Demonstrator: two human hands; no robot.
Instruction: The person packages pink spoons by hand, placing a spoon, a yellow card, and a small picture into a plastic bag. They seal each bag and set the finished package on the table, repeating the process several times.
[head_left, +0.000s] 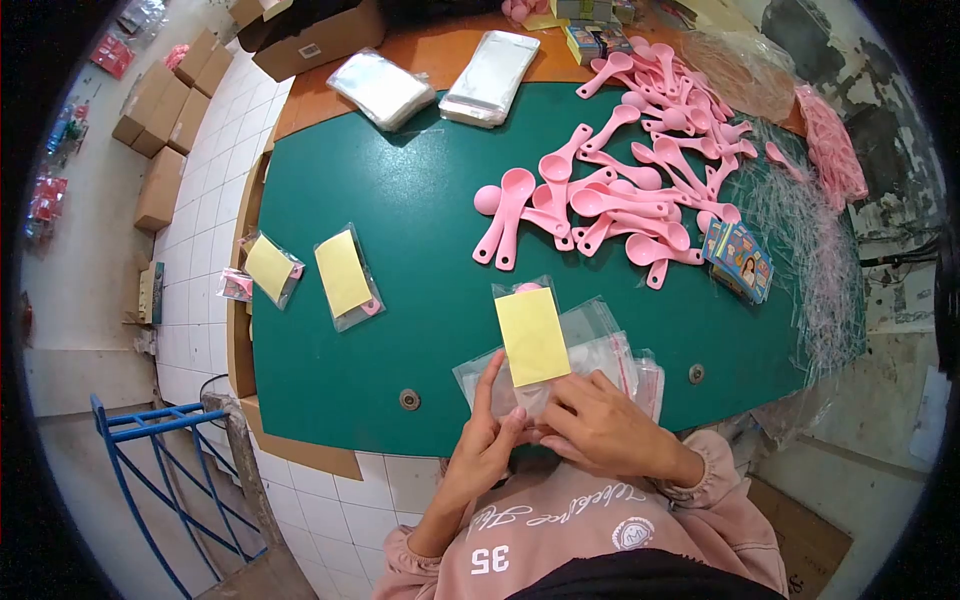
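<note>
Clock positions read from the table's centre, 12 being the far side.

Surface: green tabletop (430, 250), orange strip (425, 62) along its far edge. Metal discs set in the top at 7 (409, 400) and 4 o'clock. At 6, near edge: clear packet (502, 290) with yellow card (535, 345) and a bit of pink at its top, over loose clear bags (640, 370).

Grip: left hand (478, 445) holds the packet's lower left side, index finger along it, thumb bent in. Right hand (605, 425) has its fingers curled at the packet's lower end; exact contact hidden.

Also on table: two yellow-carded packets (342, 275) at 9; stacks of clear sleeves (490, 80) between 10 and 12; heaped pink spoons (625, 203) from 12 to 3; fanned printed cards (745, 262) at 3, tangled clear strips (815, 270) beyond.

Room: white floor tiles (205, 195) from 7 to 10; cardboard boxes (155, 105) at 10; blue metal frame (165, 428) at 8; blotched, peeling wall (895, 110) at 2.
</note>
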